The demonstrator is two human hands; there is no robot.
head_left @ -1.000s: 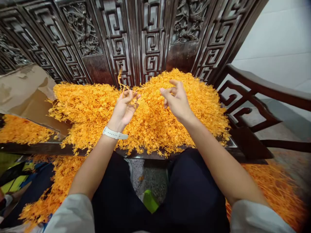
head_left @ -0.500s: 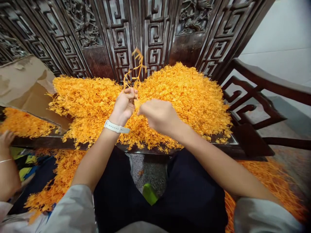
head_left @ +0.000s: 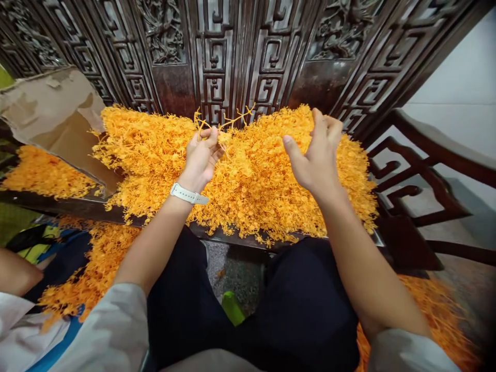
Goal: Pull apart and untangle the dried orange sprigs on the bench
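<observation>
Between the thumb and fingers of my left hand (head_left: 203, 157) is a thin branched orange plastic stem (head_left: 232, 121), its bare twigs sticking up and to the right. A small orange flower-like piece shows at my fingertips. My right hand (head_left: 320, 152) hovers over the right side of the heap, thumb and fingers apart, with nothing in it. Under both hands spreads a large heap of small orange plastic flower pieces (head_left: 256, 191) on a dark wooden bench (head_left: 271, 241).
A torn cardboard box (head_left: 50, 111) leans at the left, more orange pieces (head_left: 46, 173) beside it. Carved wooden panels (head_left: 228, 62) form the back, with a wooden armrest (head_left: 437, 139) at right. Orange stems (head_left: 434, 305) lie low right. Another person's arm (head_left: 17, 271) shows at left.
My right hand has moved away from my left, up and to the right, and its fingers have opened. The stem in my left hand now tilts to the right.
</observation>
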